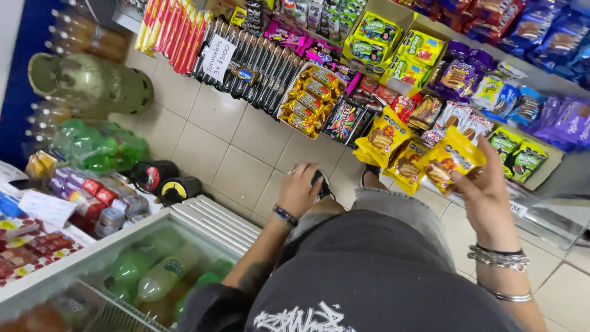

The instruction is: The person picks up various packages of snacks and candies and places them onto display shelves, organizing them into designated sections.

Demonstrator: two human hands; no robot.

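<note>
My right hand (485,190) is raised and grips a yellow snack packet (452,158) by its lower edge, close to the shelf front. Two more yellow packets (386,136) of the same kind hang just left of it. My left hand (299,187) hangs lower, above the tiled floor, with fingers curled; a dark object shows beside it, and I cannot tell whether the hand holds it. Bracelets circle both wrists. My dark shirt and grey trousers fill the bottom middle.
Shelves (553,80) of coloured snack and sweet packets run along the top and right. A box of gold-wrapped sweets (309,98) sits lower. A glass-topped freezer (153,270) with green bottles stands at the bottom left. Bottle packs (98,147) lie on the floor.
</note>
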